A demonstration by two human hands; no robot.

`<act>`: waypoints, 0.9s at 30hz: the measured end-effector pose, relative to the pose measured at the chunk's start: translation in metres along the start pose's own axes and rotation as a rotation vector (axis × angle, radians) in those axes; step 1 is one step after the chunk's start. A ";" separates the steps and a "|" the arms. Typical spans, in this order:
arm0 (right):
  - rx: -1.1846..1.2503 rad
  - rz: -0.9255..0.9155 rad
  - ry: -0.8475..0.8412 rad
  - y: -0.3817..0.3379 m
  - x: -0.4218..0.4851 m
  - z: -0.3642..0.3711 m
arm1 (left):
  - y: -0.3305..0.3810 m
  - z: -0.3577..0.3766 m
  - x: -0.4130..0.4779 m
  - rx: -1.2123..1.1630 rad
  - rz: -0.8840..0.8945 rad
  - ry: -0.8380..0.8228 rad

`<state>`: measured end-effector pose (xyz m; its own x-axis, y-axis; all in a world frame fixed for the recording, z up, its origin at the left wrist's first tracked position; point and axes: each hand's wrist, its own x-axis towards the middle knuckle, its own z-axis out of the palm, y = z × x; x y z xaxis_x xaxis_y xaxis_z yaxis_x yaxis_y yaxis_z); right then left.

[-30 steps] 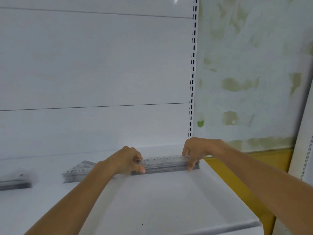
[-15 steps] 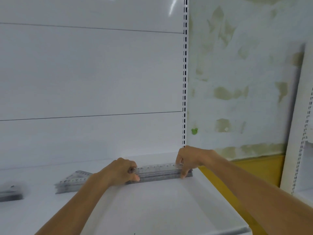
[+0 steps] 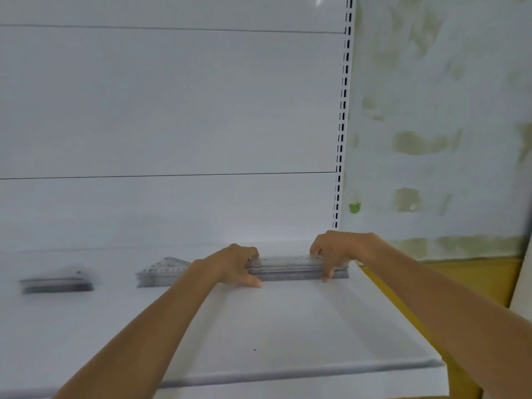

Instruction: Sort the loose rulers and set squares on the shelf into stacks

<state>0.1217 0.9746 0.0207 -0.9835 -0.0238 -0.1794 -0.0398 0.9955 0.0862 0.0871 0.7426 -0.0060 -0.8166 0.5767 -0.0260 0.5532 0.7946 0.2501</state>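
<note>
White shelf [image 3: 288, 326], left hand [image 3: 234, 266], right hand [image 3: 335, 251] still gripping ruler stack [image 3: 288, 269]

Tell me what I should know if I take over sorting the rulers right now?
Left hand: grips the left end of the ruler stack.
Right hand: grips its right end.
The ruler stack lies at the back right of the shelf. A set square stack lies to its left, and a blurred third stack further left.
Done: everything in view sits in stacks.
Left: probably even up the ruler stack's ends, then let go.
</note>
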 end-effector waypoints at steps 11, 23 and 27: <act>0.058 -0.010 0.047 0.002 0.003 -0.001 | 0.000 0.001 0.003 0.101 0.011 0.094; 0.105 0.030 -0.038 0.018 -0.017 -0.020 | -0.006 -0.012 -0.023 -0.107 -0.037 0.110; 0.098 0.069 -0.011 0.028 -0.018 0.000 | -0.013 -0.001 -0.023 -0.069 -0.022 0.157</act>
<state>0.1382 1.0025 0.0265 -0.9812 0.0460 -0.1875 0.0463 0.9989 0.0027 0.0986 0.7191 -0.0072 -0.8473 0.5178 0.1182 0.5263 0.7888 0.3175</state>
